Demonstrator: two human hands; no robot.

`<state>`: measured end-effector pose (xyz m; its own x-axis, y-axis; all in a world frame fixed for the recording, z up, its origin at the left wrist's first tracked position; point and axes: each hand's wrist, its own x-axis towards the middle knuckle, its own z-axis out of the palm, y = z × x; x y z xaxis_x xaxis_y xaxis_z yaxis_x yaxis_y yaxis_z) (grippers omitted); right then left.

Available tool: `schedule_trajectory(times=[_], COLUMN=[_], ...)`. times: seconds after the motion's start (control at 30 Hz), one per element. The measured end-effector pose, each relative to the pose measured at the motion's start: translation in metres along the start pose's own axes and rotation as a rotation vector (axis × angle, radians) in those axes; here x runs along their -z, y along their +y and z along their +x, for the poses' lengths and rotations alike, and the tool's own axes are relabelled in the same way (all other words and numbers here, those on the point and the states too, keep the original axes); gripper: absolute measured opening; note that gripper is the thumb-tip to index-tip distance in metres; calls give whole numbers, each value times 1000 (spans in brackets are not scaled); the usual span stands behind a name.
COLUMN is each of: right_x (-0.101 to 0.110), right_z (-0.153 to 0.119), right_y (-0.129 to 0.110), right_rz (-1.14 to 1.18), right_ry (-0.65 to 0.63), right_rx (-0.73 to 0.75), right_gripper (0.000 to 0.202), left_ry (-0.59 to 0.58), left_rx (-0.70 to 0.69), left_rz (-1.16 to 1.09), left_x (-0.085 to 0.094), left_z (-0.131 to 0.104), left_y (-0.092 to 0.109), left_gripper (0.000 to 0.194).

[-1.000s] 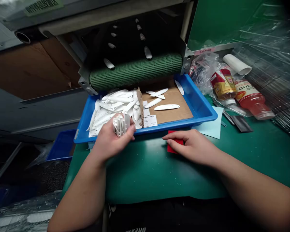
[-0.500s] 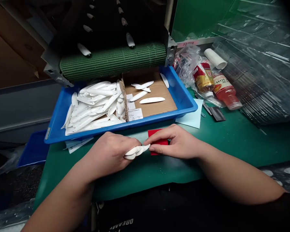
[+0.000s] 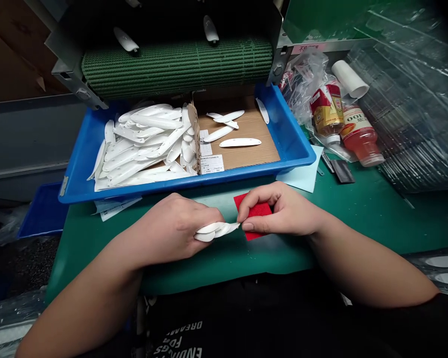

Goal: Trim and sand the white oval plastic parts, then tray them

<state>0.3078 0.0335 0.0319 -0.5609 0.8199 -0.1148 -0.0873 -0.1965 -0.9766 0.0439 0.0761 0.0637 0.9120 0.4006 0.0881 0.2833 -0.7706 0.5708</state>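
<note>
My left hand [image 3: 175, 226] is closed around a small bundle of slim white plastic pieces [image 3: 212, 230], their rounded ends sticking out toward the right. At the tip of the outermost piece, the thumb and forefinger of my right hand [image 3: 280, 209] are pinched together. A red cloth-like square [image 3: 259, 211] shows behind those fingers; whether my right hand also holds it is hidden. Beyond my hands is a blue tray [image 3: 157, 190] with a heap of similar white pieces [image 3: 145, 144] on its left side and several scattered on cardboard [image 3: 254, 156] at its right.
A green mesh conveyor belt [image 3: 179, 67] carrying white pieces ends above the tray. On the right of the green table [image 3: 209, 271] lie two bottles [image 3: 360, 134], a white roll [image 3: 350, 79], a black packet [image 3: 342, 171] and stacked clear plastic trays [image 3: 414, 109]. Pale blue paper [image 3: 302, 174] sticks out beneath the tray.
The view has shifted a little. The red square has turned slightly and shows more between my right fingers. Both hands keep their closed grips, fingertips still at the white piece's end.
</note>
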Motion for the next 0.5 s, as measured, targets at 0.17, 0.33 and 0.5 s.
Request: schedule_trajectory(times=[0.17, 0.33, 0.5], right_x=[4, 3, 3], right_z=[2, 7, 9], right_y=[-1, 2, 7], right_rz=[-203, -302, -463], right_ry=[118, 239, 206], right_rx=[24, -163, -182], right_gripper=[23, 30, 36], left_ry=[189, 626, 734], left_rx=[37, 375, 665], left_rz=[13, 139, 409], left_x=[10, 23, 38], left_z=[-7, -14, -16], left_y=[-7, -17, -37], left_gripper=[13, 7, 18])
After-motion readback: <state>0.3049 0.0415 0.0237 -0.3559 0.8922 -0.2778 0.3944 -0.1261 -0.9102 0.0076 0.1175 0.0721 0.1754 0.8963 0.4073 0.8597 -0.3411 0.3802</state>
